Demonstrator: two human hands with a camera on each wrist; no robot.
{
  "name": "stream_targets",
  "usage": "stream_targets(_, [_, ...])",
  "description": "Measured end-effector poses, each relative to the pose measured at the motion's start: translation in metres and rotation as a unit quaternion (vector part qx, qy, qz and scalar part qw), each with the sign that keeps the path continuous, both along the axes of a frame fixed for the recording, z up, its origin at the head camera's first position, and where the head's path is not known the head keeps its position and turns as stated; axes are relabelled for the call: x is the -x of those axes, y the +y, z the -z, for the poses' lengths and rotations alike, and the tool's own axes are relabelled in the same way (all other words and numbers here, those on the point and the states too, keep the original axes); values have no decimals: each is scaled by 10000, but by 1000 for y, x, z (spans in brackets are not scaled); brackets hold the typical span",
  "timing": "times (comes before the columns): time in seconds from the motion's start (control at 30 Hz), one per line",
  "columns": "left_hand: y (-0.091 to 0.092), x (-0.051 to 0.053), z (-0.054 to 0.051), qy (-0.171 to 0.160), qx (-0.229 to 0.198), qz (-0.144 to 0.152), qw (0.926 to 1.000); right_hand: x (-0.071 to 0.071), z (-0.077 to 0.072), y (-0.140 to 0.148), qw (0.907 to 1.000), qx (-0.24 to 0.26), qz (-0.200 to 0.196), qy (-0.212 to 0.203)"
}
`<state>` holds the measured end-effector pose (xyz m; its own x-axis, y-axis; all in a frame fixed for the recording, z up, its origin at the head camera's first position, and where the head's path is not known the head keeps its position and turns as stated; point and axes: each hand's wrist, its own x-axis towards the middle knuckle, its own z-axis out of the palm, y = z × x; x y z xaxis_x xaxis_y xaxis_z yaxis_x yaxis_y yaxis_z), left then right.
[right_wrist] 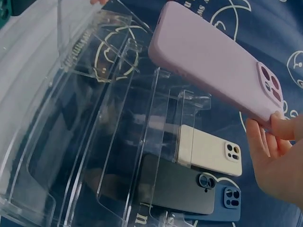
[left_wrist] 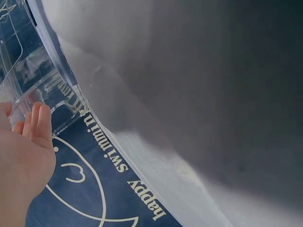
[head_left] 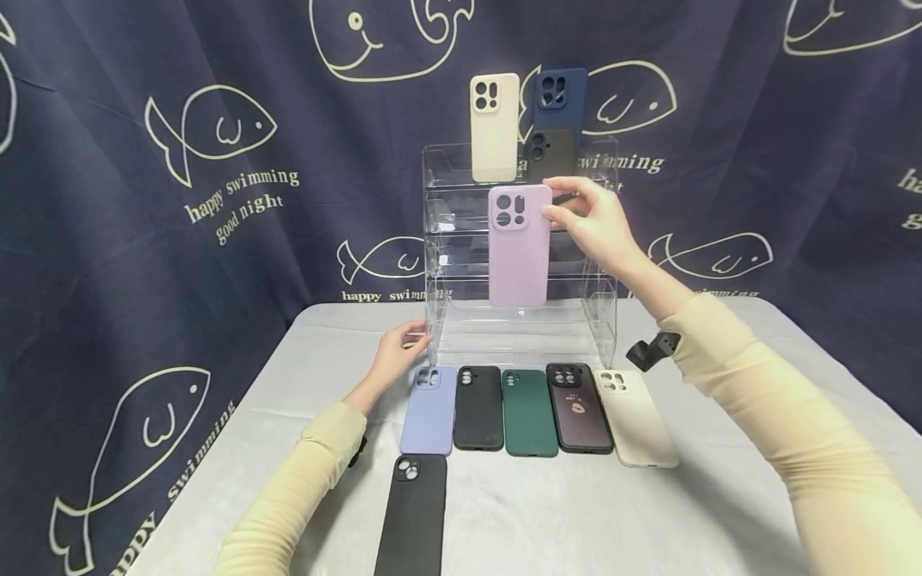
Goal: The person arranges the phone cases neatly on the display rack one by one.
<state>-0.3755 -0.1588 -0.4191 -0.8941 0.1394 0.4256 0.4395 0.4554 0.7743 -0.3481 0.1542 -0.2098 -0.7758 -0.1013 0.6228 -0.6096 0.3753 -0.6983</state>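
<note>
Head view, hands apart, right hand (head_left: 599,222) pinching lilac phone case (head_left: 519,260) by upper corner before clear tiered rack (head_left: 520,339), left hand (head_left: 398,353) touching rack's side, left wrist view, fingers (left_wrist: 43,122) nearly straight, right wrist view, cream case (right_wrist: 208,148), black case (right_wrist: 179,185), blue case (right_wrist: 223,202) on rack.

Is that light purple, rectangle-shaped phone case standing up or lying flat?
Upright: the right hand pinches the light purple case near its top corner, camera panel uppermost.
</note>
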Motion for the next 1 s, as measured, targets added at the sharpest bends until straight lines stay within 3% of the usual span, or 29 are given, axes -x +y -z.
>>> stream_targets(0.5, [-1,0,1,-85,-76,12,9999,31,-32,-11,9976,634,10,286])
stream_targets(0.73, [0,0,1,-3,-36,1,10000,50,-43,-20,9955,824,295,359])
stream_targets(1.0, [-1,2,0,-157,-153,59,9997,72,-52,-32,9921,1031,465,537])
